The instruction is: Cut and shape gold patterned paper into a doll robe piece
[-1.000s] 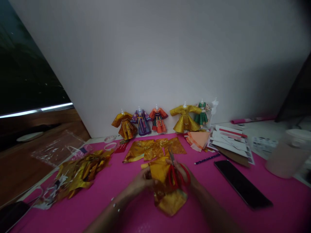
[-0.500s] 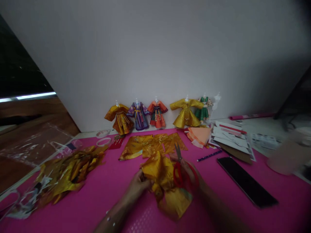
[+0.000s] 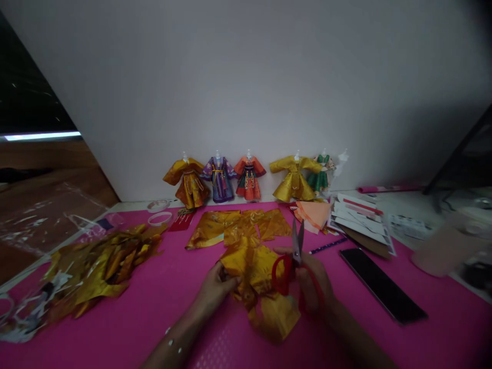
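Doll outfits (image 3: 246,178) are standing along the wall at the back, scraps (image 3: 96,266) are piling up left, phone (image 3: 382,285) and papers (image 3: 361,218) are lying right.

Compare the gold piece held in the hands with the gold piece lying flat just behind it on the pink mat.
The held gold piece is bunched and crumpled, gripped by the left hand; the flat gold piece lies spread out, with no hand on it. The held one sits beside the red-handled scissors in the right hand; the flat one lies nearer the wall. Both are shiny patterned gold and rest over the pink mat.
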The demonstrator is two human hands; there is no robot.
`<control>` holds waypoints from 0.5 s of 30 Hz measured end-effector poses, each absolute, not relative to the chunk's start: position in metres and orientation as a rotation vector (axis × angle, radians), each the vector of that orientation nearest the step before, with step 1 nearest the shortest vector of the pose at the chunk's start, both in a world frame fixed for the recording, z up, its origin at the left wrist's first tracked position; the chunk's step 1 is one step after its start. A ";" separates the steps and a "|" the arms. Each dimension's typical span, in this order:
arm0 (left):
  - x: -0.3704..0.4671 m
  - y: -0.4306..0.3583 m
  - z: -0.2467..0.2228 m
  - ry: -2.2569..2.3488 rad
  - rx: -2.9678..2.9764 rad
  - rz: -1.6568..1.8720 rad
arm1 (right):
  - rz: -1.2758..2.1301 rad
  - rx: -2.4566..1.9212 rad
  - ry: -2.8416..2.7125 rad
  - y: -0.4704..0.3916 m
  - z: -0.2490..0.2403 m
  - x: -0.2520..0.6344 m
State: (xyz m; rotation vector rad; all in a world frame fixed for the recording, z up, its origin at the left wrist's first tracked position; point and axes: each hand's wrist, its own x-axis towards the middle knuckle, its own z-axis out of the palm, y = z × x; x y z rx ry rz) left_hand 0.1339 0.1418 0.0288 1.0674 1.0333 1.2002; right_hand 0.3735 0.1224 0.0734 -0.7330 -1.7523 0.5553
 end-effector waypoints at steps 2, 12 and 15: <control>0.134 0.142 0.029 1.035 1.071 1.200 | 0.557 -0.755 -1.776 0.117 0.078 0.374; 0.135 0.141 0.029 1.061 1.079 1.236 | 1.345 -0.803 -1.660 0.113 0.113 0.365; 0.135 0.142 0.028 1.065 1.077 1.251 | 1.644 -0.765 -1.693 0.128 0.103 0.366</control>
